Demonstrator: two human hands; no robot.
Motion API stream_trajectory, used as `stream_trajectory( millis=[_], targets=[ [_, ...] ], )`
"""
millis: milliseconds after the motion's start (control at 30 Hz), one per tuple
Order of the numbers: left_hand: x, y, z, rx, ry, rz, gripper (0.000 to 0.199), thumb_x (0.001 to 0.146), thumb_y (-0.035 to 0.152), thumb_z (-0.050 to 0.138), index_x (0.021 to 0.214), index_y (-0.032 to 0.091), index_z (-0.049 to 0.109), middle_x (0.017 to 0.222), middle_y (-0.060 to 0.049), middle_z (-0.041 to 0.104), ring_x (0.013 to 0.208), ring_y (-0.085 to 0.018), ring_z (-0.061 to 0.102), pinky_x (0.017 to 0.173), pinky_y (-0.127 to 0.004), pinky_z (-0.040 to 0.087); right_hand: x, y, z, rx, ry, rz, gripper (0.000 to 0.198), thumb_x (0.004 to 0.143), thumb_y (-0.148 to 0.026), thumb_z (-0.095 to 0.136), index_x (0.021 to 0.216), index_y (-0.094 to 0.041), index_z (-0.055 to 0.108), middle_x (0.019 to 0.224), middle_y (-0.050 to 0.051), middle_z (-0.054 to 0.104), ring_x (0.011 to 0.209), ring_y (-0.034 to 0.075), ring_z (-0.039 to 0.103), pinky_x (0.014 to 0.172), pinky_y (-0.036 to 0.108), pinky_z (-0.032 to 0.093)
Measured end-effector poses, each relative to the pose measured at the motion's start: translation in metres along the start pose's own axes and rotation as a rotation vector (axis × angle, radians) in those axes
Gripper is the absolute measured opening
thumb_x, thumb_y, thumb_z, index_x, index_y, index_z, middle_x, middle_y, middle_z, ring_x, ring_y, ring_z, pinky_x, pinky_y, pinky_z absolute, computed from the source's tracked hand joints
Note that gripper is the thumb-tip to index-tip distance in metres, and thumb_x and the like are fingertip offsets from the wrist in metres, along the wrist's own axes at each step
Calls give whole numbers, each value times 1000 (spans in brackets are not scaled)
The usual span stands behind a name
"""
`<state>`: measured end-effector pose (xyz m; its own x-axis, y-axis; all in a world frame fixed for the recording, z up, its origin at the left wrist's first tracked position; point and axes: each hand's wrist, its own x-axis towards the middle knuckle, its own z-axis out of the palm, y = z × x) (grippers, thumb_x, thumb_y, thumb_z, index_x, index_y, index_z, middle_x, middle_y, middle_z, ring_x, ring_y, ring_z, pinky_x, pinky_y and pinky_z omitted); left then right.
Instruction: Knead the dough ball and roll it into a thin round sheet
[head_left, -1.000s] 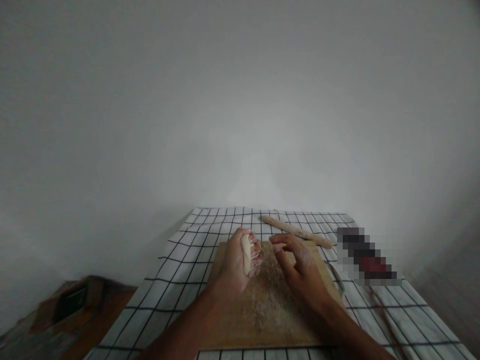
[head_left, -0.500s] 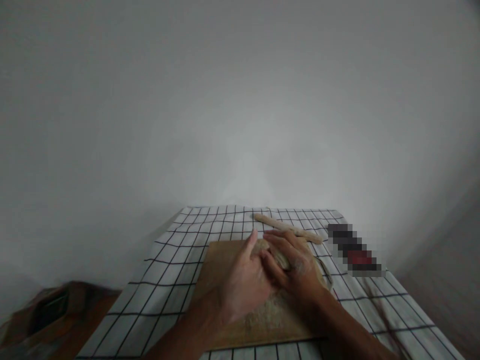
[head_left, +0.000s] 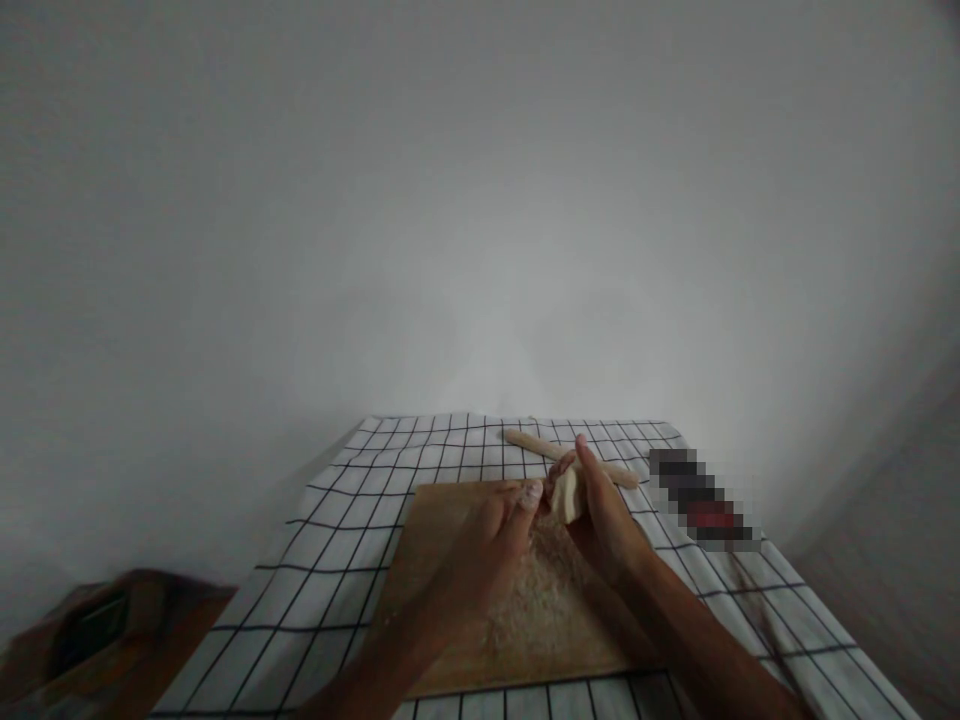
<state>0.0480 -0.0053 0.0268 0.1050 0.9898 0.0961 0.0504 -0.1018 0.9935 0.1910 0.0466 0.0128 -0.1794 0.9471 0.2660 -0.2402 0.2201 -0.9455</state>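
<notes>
A pale lump of dough [head_left: 568, 493] is held up over the right part of the wooden board [head_left: 435, 540]. My right hand [head_left: 609, 522] is wrapped round it from the right, thumb pointing up. My left hand [head_left: 504, 528] is closed at the dough's left side, with flour on its thumb tip. Its other fingers are partly hidden, and the exact contact is hard to make out. Loose flour [head_left: 529, 605] dusts the board below the hands.
A wooden rolling pin [head_left: 529, 441] lies slantwise behind the board, partly covered by my right hand. White checked cloth [head_left: 322, 560] covers the table. At the right is a pixelated dark and red item [head_left: 705, 500]. A brown object [head_left: 105, 630] stands low at the left, before a plain wall.
My hands have turned and drawn slightly apart. My right hand has swung from lying over the dough to upright beside it, showing more dough. My left thumb has tipped down.
</notes>
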Motion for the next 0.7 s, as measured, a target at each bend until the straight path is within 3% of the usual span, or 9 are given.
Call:
stream_trajectory(
  millis=[100, 200, 300, 367, 433, 567, 633, 700],
  targets=[
    [5, -1, -7, 63, 171, 146, 26, 95, 48, 53, 98, 25, 66, 102, -6, 68, 96, -25, 64, 80, -32, 52, -3, -10, 6, 215, -76, 139, 70, 96, -73, 25, 85, -20, 70, 71, 6, 69, 76, 24, 68, 72, 38, 54],
    [9, 3, -16, 172, 323, 344, 29, 93, 40, 61, 118, 26, 60, 124, -7, 63, 115, -26, 59, 100, -37, 45, -10, -15, 13, 414, -246, 269, 71, 97, -71, 24, 93, -20, 72, 83, 9, 72, 87, 25, 69, 76, 38, 54],
    [12, 7, -25, 491, 192, 510, 36, 89, 34, 65, 124, 25, 62, 136, -8, 59, 130, -27, 50, 111, -40, 37, -18, -14, 21, 574, -363, 359, 66, 96, -71, 29, 101, -21, 72, 101, 11, 73, 99, 25, 68, 81, 37, 53],
    [16, 5, -30, 696, 104, 523, 29, 88, 34, 65, 116, 26, 67, 130, -7, 63, 123, -27, 56, 107, -39, 42, -21, -11, 24, 648, -366, 403, 63, 95, -72, 34, 104, -22, 71, 107, 11, 72, 104, 25, 67, 85, 37, 53],
    [20, 0, -34, 783, 124, 513, 27, 88, 34, 65, 113, 26, 68, 125, -5, 66, 113, -25, 62, 99, -38, 48, -22, -9, 25, 732, -336, 434, 61, 93, -73, 38, 104, -23, 71, 106, 10, 73, 104, 24, 67, 90, 37, 52],
    [28, -8, -44, 636, 226, 425, 28, 91, 39, 60, 113, 24, 69, 114, -6, 71, 102, -23, 67, 89, -35, 53, -19, -7, 22, 825, -342, 471, 67, 92, -75, 39, 114, -18, 68, 113, 11, 71, 107, 23, 67, 102, 40, 46],
    [31, -6, -49, 425, 271, 294, 31, 93, 46, 57, 105, 21, 71, 94, -6, 74, 77, -19, 69, 67, -28, 54, -16, -6, 19, 693, -338, 462, 66, 93, -72, 42, 125, -18, 62, 114, 13, 72, 106, 24, 69, 104, 44, 45],
    [34, 1, -53, 136, 310, 162, 38, 90, 55, 58, 92, 18, 70, 69, -3, 68, 48, -13, 57, 44, -23, 43, -13, -4, 16, 465, -284, 383, 58, 93, -65, 51, 129, -20, 60, 106, 12, 75, 98, 25, 71, 101, 47, 47]
  ],
)
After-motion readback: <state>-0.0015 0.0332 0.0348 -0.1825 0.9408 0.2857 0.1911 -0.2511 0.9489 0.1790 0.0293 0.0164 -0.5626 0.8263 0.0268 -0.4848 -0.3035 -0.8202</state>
